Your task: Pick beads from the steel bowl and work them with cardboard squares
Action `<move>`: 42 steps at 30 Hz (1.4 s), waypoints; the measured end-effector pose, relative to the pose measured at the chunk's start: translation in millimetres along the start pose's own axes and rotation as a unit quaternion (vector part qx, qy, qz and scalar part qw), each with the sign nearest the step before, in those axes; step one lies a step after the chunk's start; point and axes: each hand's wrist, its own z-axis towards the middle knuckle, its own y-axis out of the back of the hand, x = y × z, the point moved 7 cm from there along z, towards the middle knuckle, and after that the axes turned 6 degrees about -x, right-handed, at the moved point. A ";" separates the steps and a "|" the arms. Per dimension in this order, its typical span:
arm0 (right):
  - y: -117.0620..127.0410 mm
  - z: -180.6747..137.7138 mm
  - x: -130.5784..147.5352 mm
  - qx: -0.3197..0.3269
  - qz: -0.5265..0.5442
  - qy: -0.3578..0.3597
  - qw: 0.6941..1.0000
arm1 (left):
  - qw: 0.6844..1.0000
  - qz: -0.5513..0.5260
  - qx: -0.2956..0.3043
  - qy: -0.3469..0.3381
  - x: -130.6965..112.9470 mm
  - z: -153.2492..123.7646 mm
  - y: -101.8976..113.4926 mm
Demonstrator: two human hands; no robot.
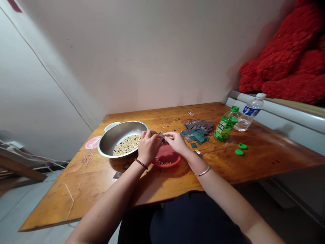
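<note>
Over a red plastic basin (175, 159) my left hand (149, 145) and my right hand (176, 140) meet, fingertips pinched on one small dark packet (162, 136). The packet's finer detail is too small to tell. Some beans (162, 162) lie in the near part of the basin. Left of my hands, a wide steel bowl (105, 144) leans, with pale and dark beans (128, 144) in it. To the right of the basin lies a loose pile of small green and brown packets (199, 130).
A green drink bottle (224, 125) and a clear water bottle (247, 115) stand at the right, near two green caps (240, 149). String (82, 166) trails over the wooden table (96, 196) at left. A wall rises behind; red plush (284, 64) sits at right.
</note>
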 end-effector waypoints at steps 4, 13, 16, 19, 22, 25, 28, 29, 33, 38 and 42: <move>-2.0 0.4 0.0 0.012 0.013 0.005 1.000 | 1.000 0.002 -0.002 -0.003 0.0 -0.1 0.2; -2.6 1.0 -0.7 0.012 0.013 0.008 1.000 | 0.999 -0.004 0.010 -0.037 -4.8 0.0 -1.6; -3.2 0.7 -1.3 0.016 0.009 0.008 1.000 | 1.000 0.003 0.001 -0.025 -1.9 0.4 -1.2; -3.2 0.5 -1.7 0.017 0.007 0.005 1.000 | 1.000 0.006 -0.002 -0.018 -0.4 0.0 -2.0; -3.1 0.3 -1.7 0.019 0.015 -0.005 1.000 | 0.999 -0.002 0.007 -0.033 -3.3 -0.8 -3.8; -2.5 -0.5 0.3 0.017 0.010 -0.005 1.000 | 0.999 0.000 0.005 -0.037 -4.1 -0.2 -2.5; -2.0 -1.2 2.6 0.014 -0.004 0.002 1.000 | 1.000 0.003 0.002 -0.021 -2.4 0.8 -0.8; -2.0 -1.2 2.9 0.014 -0.007 0.003 1.000 | 1.000 0.001 0.005 -0.018 -2.3 0.9 -0.9; -1.6 -0.5 2.4 0.003 -0.011 0.007 1.000 | 0.999 -0.008 0.013 -0.031 -5.0 0.4 -1.9; -2.0 -0.3 1.6 -0.004 -0.010 0.001 1.000 | 1.000 0.000 0.006 -0.019 -1.7 1.6 -0.3; -2.1 -0.6 2.8 0.001 -0.015 0.001 1.000 | 0.999 -0.004 0.018 -0.030 -3.0 2.0 -1.8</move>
